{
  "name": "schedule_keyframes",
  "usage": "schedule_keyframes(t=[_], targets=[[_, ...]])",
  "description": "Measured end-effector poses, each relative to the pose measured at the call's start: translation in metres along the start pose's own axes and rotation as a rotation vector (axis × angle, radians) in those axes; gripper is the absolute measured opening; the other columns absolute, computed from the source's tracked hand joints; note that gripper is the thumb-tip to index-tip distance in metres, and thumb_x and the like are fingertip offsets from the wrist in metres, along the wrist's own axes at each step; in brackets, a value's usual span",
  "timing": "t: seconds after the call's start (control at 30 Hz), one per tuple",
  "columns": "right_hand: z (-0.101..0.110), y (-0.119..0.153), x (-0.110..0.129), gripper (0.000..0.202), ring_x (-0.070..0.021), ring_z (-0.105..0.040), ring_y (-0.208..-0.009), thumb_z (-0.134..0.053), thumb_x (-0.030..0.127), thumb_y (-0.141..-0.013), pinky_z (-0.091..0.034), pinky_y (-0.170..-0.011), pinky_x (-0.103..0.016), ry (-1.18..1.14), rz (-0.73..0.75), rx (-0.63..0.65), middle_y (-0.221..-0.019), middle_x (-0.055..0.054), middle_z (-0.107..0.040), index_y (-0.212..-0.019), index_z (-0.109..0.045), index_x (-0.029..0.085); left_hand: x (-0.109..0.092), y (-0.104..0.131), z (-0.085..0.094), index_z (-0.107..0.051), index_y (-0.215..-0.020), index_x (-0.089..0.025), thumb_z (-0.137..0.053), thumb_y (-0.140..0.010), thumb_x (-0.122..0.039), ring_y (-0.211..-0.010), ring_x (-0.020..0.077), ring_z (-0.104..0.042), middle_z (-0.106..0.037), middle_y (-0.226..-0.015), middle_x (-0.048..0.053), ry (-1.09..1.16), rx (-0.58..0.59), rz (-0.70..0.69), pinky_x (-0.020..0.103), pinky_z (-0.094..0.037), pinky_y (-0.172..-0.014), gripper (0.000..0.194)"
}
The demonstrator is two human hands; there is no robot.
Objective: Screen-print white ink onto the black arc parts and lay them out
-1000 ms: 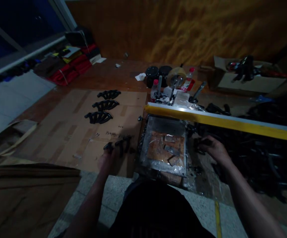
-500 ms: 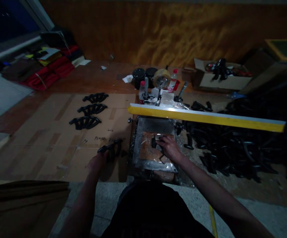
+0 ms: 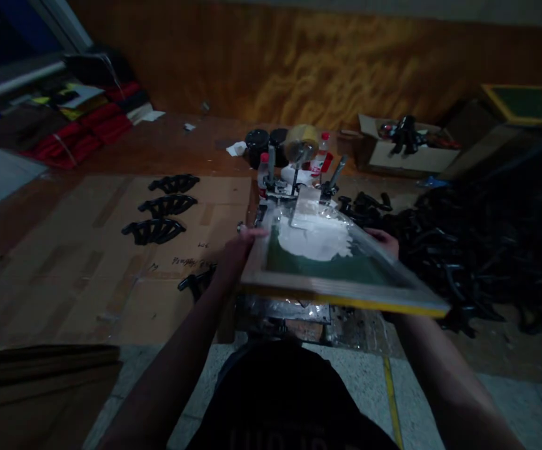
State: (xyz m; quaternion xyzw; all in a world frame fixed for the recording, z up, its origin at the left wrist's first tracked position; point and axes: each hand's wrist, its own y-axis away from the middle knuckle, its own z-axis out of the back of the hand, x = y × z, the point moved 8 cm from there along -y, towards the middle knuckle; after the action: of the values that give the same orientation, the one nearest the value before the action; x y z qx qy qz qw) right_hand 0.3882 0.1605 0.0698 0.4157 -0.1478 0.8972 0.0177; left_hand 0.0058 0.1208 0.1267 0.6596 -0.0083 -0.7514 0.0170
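A screen-printing frame [image 3: 299, 289] with green mesh and a yellow front edge is tilted over the work plate [image 3: 282, 310]. White ink [image 3: 317, 240] covers part of the mesh, and a pale flat squeegee [image 3: 306, 209] lies at its back. My left hand [image 3: 239, 250] grips the frame's left side, slightly blurred. On the right side, my right hand [image 3: 386, 242] is closed on the frame, with some fingers hidden beneath. A black curved part [image 3: 196, 282] lies on the cardboard, partly behind my left arm. The frame hides most of the plate.
Black curved parts [image 3: 154, 231] lie in rows on the cardboard [image 3: 87, 250]. A large heap of similar parts [image 3: 444, 250] fills the right side. Bottles [image 3: 263, 172], dark tubs [image 3: 256, 147] and a tape roll [image 3: 301, 142] stand behind the frame. A carton [image 3: 402, 155] sits farther back.
The printing frame has swung down from its raised position towards the plate. My left hand has left the black part on the cardboard, my right hand the plate; both now hold the frame.
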Motion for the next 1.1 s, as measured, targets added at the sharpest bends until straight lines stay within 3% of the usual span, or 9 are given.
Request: schedule_keyframes(t=[0.13,0.23,0.33,0.43,0.6,0.67,0.87,1.0,1.1], targets=[[-0.006,-0.013,0.043,0.029,-0.0245,-0.061,-0.106,-0.06,0.023,-0.084,-0.048,-0.094,-0.039,0.062,0.037,-0.095,-0.117,-0.015,-0.067,-0.111,-0.069,0.014,0.079,0.033,-0.003,-0.062,-0.126,-0.016,-0.056,-0.084,-0.046,-0.072,0.0182,-0.059,-0.066,-0.079,0.004,-0.147,0.112,0.169,0.028,-0.047,-0.063,0.052],[-0.061,-0.012,0.109,0.055,-0.031,-0.047,-0.125,-0.072,0.023,-0.075,-0.04,-0.103,-0.042,0.29,0.233,0.103,-0.139,-0.017,-0.051,-0.128,-0.059,0.014,0.119,0.039,-0.012,-0.044,-0.144,-0.015,-0.054,-0.085,-0.04,-0.061,0.0159,-0.053,-0.057,-0.067,-0.001,-0.202,0.13,0.217,0.027,-0.044,-0.059,0.065],[-0.117,0.004,0.14,0.041,-0.03,-0.054,-0.113,-0.063,0.021,-0.081,-0.043,-0.093,-0.037,0.564,0.277,0.415,-0.121,-0.015,-0.063,-0.121,-0.061,0.014,0.137,0.036,-0.017,-0.043,-0.145,-0.014,-0.052,-0.087,-0.038,-0.066,0.0167,-0.056,-0.059,-0.072,0.0,-0.26,0.134,0.219,0.029,-0.045,-0.065,0.063],[-0.138,0.036,0.136,0.025,-0.0268,-0.061,-0.096,-0.052,0.016,-0.086,-0.044,-0.078,-0.032,0.693,0.257,0.631,-0.102,-0.012,-0.069,-0.106,-0.066,0.016,0.145,0.033,-0.018,-0.045,-0.143,-0.014,-0.052,-0.087,-0.04,-0.073,0.019,-0.06,-0.064,-0.078,0.002,-0.258,0.148,0.248,0.031,-0.047,-0.07,0.062],[-0.131,0.091,0.144,0.025,-0.0238,-0.059,-0.1,-0.048,0.01,-0.086,-0.042,-0.081,-0.031,0.581,0.617,0.859,-0.102,-0.01,-0.069,-0.101,-0.066,0.017,0.147,0.033,-0.017,-0.047,-0.141,-0.014,-0.052,-0.087,-0.041,-0.081,0.0219,-0.063,-0.068,-0.089,0.007,-0.24,0.158,0.248,0.034,-0.05,-0.076,0.061],[-0.127,0.094,0.145,0.022,-0.0221,-0.059,-0.097,-0.053,0.01,-0.082,-0.041,-0.079,-0.029,0.522,0.646,0.926,-0.1,-0.007,-0.069,-0.097,-0.067,0.019,0.147,0.034,-0.017,-0.047,-0.14,-0.013,-0.053,-0.087,-0.041,-0.083,0.0222,-0.064,-0.069,-0.091,0.008,-0.233,0.156,0.247,0.034,-0.05,-0.077,0.061],[-0.125,0.091,0.136,0.023,-0.0241,-0.056,-0.096,-0.054,0.011,-0.082,-0.042,-0.079,-0.032,0.492,0.626,0.68,-0.1,-0.012,-0.067,-0.101,-0.066,0.016,0.144,0.036,-0.016,-0.048,-0.14,-0.013,-0.054,-0.086,-0.038,-0.078,0.0203,-0.064,-0.068,-0.086,0.006,-0.195,0.128,0.26,0.032,-0.051,-0.071,0.059],[-0.128,0.111,0.134,0.027,-0.0224,-0.058,-0.093,-0.057,0.01,-0.079,-0.044,-0.078,-0.031,0.373,0.711,0.735,-0.098,-0.01,-0.068,-0.103,-0.066,0.016,0.145,0.035,-0.015,-0.051,-0.137,-0.012,-0.057,-0.084,-0.038,-0.071,0.019,-0.061,-0.066,-0.081,0.005,-0.178,0.097,0.289,0.031,-0.05,-0.064,0.059],[-0.128,0.074,0.143,0.031,-0.0213,-0.061,-0.094,-0.058,0.016,-0.084,-0.045,-0.077,-0.028,0.385,0.55,0.647,-0.099,-0.008,-0.069,-0.114,-0.066,0.018,0.135,0.035,-0.016,-0.047,-0.139,-0.011,-0.059,-0.082,-0.04,-0.066,0.0181,-0.059,-0.063,-0.074,0.003,-0.153,0.12,0.285,0.03,-0.048,-0.061,0.066]])
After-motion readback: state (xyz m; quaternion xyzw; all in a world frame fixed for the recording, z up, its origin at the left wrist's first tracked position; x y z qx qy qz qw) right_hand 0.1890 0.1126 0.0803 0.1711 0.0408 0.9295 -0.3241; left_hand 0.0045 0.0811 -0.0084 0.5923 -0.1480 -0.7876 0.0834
